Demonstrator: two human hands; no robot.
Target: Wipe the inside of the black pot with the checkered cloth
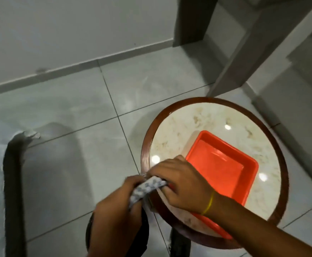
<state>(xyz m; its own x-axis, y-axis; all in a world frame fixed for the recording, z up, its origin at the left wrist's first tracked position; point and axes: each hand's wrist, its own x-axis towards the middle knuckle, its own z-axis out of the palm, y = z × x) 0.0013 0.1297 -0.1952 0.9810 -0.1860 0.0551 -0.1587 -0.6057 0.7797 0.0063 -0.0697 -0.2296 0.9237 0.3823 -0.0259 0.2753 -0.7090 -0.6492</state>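
The checkered cloth (147,188), white and grey-blue, is bunched into a roll and stretched between both hands. My left hand (120,203) grips its lower end and my right hand (181,182) grips its upper end, over the edge of the round table. The black pot (144,229) lies low in view beneath my left forearm; only parts of its dark rim and wall show. The cloth is above the pot, not inside it. My right wrist wears a yellow band.
A round table with a marble top and a brown rim (146,145) stands at the right and carries an orange plastic tray (223,164). Pale floor tiles (68,108) lie to the left. A dark curved strip (12,182) runs down the left edge. Grey stair steps (281,62) rise behind.
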